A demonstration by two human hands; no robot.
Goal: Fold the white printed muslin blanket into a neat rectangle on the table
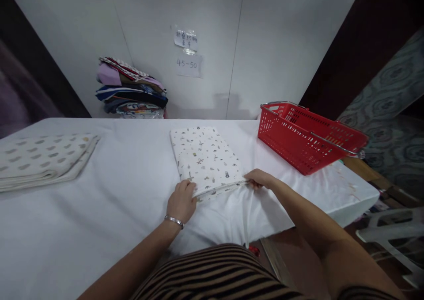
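In front of me on the white-covered table lies a folded white cloth (208, 158) printed with small motifs, a starfish among them. My left hand (182, 200), a silver bracelet at its wrist, grips the near left corner with fingers closed over the edge. At the near right corner, my right hand (260, 178) pinches the layers between thumb and fingers. The cloth lies nearly flat, its stacked edges showing along the near side. Parts of both hands' fingertips are hidden by the cloth.
A second folded cloth (43, 158) with grey spots lies at the left. The red plastic basket (298, 145) with metal handles stands at the right. Behind the table rises a pile of folded fabrics (132, 92) against the wall. A white plastic chair (394, 233) is at the lower right.
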